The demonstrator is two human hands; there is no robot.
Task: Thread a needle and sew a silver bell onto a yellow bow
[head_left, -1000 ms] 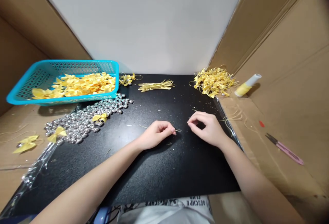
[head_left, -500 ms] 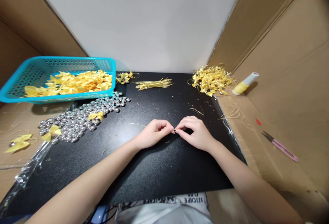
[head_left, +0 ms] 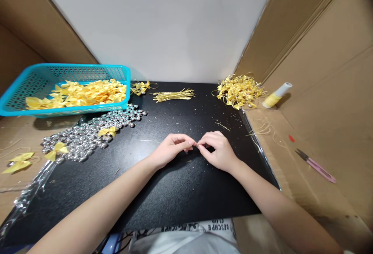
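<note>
The left hand [head_left: 171,151] and the right hand [head_left: 218,151] meet over the black bench [head_left: 175,192], fingers [head_left: 190,142] pressed together, pinching a tiny gold thread [head_left: 197,144] between both hands. The thread is too small to see well.

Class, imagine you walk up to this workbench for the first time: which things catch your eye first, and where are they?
The turquoise basket heaped with yellow ribbon bows at far left stands out most, with the spill of shiny silver beads just in front of it on the black mat. At the mat's middle, the left hand and right hand meet fingertip to fingertip, pinching something too small to make out.
</note>
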